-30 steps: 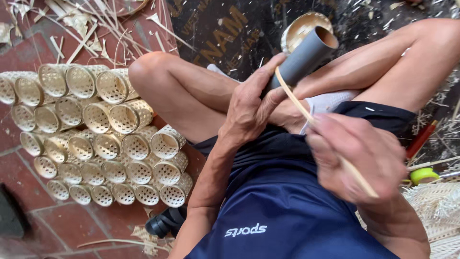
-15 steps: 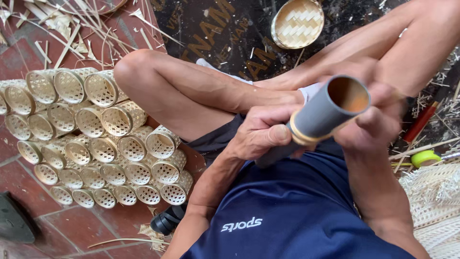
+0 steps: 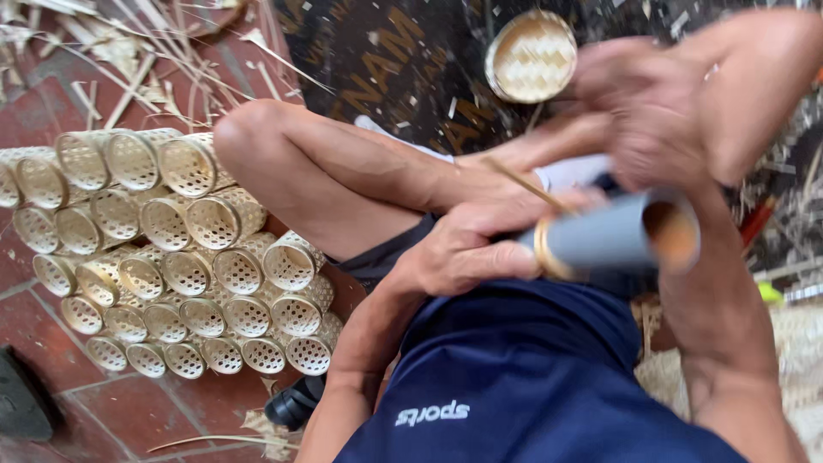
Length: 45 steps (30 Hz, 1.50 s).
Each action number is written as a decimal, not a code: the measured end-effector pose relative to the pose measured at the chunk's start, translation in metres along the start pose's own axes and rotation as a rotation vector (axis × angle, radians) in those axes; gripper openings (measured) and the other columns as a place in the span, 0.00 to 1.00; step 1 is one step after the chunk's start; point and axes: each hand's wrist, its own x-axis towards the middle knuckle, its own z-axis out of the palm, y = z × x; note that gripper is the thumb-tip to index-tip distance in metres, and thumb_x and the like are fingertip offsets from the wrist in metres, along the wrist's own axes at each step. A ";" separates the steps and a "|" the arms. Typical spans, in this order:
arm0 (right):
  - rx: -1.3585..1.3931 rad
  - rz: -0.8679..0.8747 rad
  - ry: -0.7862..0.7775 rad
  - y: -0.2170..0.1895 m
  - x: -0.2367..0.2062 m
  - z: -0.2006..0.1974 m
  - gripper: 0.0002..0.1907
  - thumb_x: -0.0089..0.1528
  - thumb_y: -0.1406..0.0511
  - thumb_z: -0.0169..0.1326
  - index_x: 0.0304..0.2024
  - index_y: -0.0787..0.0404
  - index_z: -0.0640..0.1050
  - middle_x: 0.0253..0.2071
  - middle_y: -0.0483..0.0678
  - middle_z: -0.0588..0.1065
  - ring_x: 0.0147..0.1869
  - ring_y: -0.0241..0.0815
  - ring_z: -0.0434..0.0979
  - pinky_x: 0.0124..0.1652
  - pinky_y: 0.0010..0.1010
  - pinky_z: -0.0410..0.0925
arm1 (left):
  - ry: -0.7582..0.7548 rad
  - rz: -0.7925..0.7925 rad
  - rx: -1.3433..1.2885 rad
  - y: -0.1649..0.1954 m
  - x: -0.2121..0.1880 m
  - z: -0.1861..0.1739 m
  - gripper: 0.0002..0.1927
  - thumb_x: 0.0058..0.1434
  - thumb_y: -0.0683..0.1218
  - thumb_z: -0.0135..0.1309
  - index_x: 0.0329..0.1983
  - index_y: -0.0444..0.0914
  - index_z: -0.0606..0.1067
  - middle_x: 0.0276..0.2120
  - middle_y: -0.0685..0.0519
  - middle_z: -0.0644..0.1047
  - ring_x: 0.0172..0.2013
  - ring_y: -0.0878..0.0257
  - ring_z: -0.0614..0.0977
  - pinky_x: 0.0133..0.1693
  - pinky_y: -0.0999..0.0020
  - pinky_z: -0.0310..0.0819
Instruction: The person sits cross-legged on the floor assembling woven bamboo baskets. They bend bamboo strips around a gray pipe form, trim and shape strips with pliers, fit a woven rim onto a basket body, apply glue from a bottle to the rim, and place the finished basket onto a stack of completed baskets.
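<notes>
My left hand (image 3: 467,244) grips a grey plastic tube (image 3: 613,240) that lies across my lap, its open end pointing right. A thin bamboo strip (image 3: 523,182) is wound as a pale ring around the tube near my left fingers, and its loose end sticks up to the left. My right hand (image 3: 639,111) is blurred above the tube, fingers curled near the strip; I cannot tell whether it pinches it. I sit cross-legged in blue shorts.
A stack of several small woven bamboo cups (image 3: 171,257) lies on the red tile floor at left. A round woven lid (image 3: 531,56) rests on a dark mat ahead. Bamboo slivers litter the top left. A dark object (image 3: 21,403) sits at the bottom left.
The tube has swung from pointing up to lying nearly level, open end to the right. My right hand has risen off the tube, and the strip now rings it.
</notes>
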 end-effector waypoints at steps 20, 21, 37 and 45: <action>-0.206 -0.068 0.128 -0.003 -0.061 0.015 0.27 0.60 0.61 0.70 0.54 0.70 0.75 0.48 0.47 0.76 0.56 0.36 0.78 0.61 0.30 0.72 | 0.324 0.191 0.570 0.039 -0.003 0.001 0.23 0.78 0.48 0.54 0.70 0.34 0.65 0.59 0.46 0.77 0.61 0.56 0.80 0.62 0.65 0.75; -0.235 -0.055 0.099 -0.003 -0.062 0.013 0.30 0.59 0.60 0.70 0.56 0.71 0.74 0.50 0.49 0.77 0.56 0.37 0.78 0.62 0.30 0.72 | 0.273 0.199 0.470 0.036 -0.004 0.001 0.23 0.79 0.50 0.52 0.70 0.34 0.66 0.60 0.46 0.76 0.62 0.56 0.78 0.64 0.64 0.72; -0.109 -0.106 -0.016 0.056 -0.018 0.016 0.28 0.66 0.57 0.64 0.57 0.74 0.73 0.49 0.55 0.78 0.52 0.42 0.81 0.56 0.30 0.75 | 0.270 -0.093 0.014 -0.002 0.008 -0.046 0.21 0.78 0.53 0.53 0.57 0.29 0.74 0.42 0.48 0.73 0.43 0.66 0.75 0.48 0.68 0.73; 0.015 0.078 -0.216 0.094 0.048 0.022 0.18 0.70 0.66 0.60 0.57 0.71 0.75 0.49 0.50 0.76 0.48 0.37 0.78 0.45 0.28 0.75 | 0.602 0.103 0.609 0.085 -0.012 -0.094 0.39 0.70 0.50 0.57 0.77 0.38 0.51 0.54 0.44 0.76 0.51 0.61 0.78 0.54 0.66 0.76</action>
